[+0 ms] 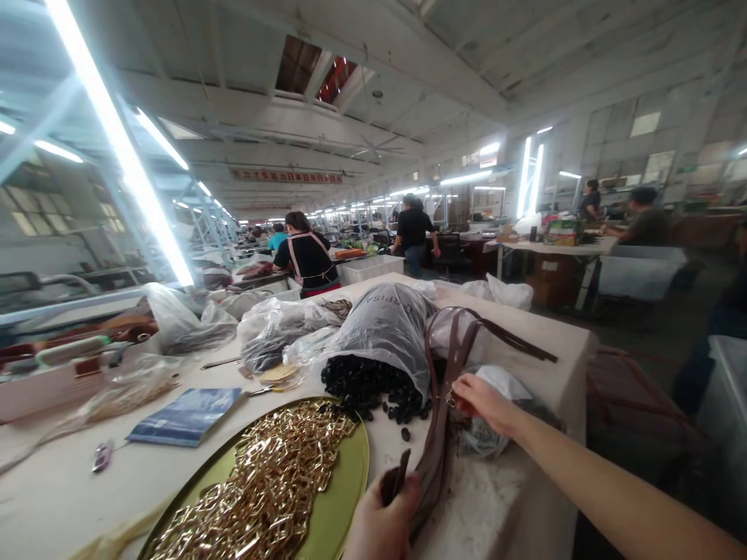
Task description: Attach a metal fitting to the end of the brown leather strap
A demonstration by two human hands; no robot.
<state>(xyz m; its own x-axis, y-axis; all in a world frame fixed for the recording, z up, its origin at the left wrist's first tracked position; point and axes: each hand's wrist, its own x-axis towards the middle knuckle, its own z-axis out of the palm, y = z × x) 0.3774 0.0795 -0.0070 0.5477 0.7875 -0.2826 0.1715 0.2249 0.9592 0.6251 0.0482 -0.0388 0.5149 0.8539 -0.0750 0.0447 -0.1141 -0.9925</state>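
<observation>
The brown straps [440, 404] hang over the table [70, 498] edge in a loop, the left hand [382, 525] closed around their lower ends and the right hand [484, 404] pinching them higher up near a small metal fitting. Just left lies a green tray [344, 498] heaped with gold chain [274, 482], and behind the straps a plastic bag [388, 327] spills black beads [367, 389]; a blue booklet [187, 416] lies further left.
</observation>
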